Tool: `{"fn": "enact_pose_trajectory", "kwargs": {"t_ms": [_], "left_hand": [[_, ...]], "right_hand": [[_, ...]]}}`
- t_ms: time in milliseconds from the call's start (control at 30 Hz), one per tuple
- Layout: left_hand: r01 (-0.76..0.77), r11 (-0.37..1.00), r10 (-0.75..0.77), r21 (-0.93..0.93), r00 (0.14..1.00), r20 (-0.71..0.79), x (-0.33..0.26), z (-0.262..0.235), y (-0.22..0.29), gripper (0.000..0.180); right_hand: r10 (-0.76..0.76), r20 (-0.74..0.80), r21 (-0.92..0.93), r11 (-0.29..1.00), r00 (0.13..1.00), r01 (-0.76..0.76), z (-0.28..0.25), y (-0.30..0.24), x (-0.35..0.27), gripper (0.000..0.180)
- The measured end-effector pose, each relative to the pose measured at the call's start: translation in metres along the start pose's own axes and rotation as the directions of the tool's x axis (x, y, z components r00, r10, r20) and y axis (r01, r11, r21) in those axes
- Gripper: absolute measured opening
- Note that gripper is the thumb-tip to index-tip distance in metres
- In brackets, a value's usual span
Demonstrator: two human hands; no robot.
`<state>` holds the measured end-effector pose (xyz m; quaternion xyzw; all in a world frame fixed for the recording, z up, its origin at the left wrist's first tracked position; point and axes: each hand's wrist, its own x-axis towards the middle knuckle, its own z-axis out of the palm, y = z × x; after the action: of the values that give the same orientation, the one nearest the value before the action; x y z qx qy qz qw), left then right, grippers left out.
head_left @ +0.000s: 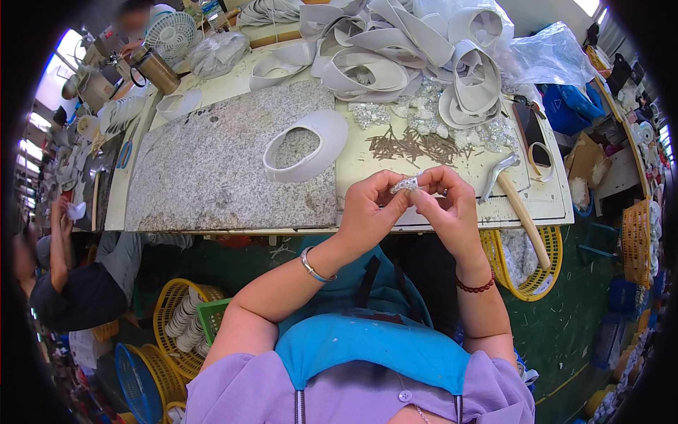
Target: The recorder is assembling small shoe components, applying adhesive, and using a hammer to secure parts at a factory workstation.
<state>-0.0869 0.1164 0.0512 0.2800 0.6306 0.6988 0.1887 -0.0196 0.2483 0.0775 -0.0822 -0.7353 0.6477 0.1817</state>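
My left hand [374,210] and my right hand [452,208] meet above the table's near edge. Between their fingertips they pinch a small silver glittery piece [405,185], whose exact kind I cannot make out. Just beyond the hands lies a heap of thin brown strips [417,146]. Behind that heap are more silver glittery pieces [427,113], some in clear plastic. A whitish visor-shaped loop [321,145] rests to the left of my hands. On the right, a hammer [519,212] with a wooden handle sticks out past the table edge.
A speckled grey slab [219,155] covers the table's left part. Many whitish loops [395,42] are heaped at the back. A phone-like dark object [526,124] and a tape roll [542,161] lie right. Yellow baskets [554,258] stand below. Another person [81,283] sits at left.
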Motion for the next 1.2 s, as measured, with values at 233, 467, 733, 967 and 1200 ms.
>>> {"fn": "enact_pose_trajectory", "kwargs": {"t_ms": [233, 467, 733, 967, 1200], "left_hand": [[-0.008, 1.000, 0.008, -0.021, 1.000, -0.012, 0.002, 0.002, 0.001, 0.015], [-0.026, 1.000, 0.025, -0.012, 0.998, -0.061, 0.004, 0.004, -0.005, 0.015], [0.177, 0.934, -0.188, -0.311, 0.982, -0.005, 0.008, -0.001, -0.002, 0.015], [0.335, 0.922, -0.323, -0.192, 0.942, 0.093, 0.007, -0.014, 0.018, 0.014], [-0.209, 0.064, 0.506, 0.976, 0.850, 0.149, 0.024, -0.077, 0.041, 0.039]], "right_hand": [[0.024, -0.029, 0.003, 1.000, 0.999, -0.024, 0.003, 0.004, 0.000, 0.009], [-0.023, -0.076, -0.137, 0.990, 0.997, 0.012, 0.008, -0.002, 0.001, 0.012], [-0.174, -0.127, -0.237, 0.961, 0.976, 0.141, 0.013, 0.006, 0.002, 0.013], [-0.270, -0.120, -0.153, 0.956, 0.955, 0.250, 0.010, 0.030, 0.000, 0.014], [-0.338, -0.122, -0.217, 0.927, 0.933, 0.307, 0.005, 0.021, -0.013, 0.009]]}}
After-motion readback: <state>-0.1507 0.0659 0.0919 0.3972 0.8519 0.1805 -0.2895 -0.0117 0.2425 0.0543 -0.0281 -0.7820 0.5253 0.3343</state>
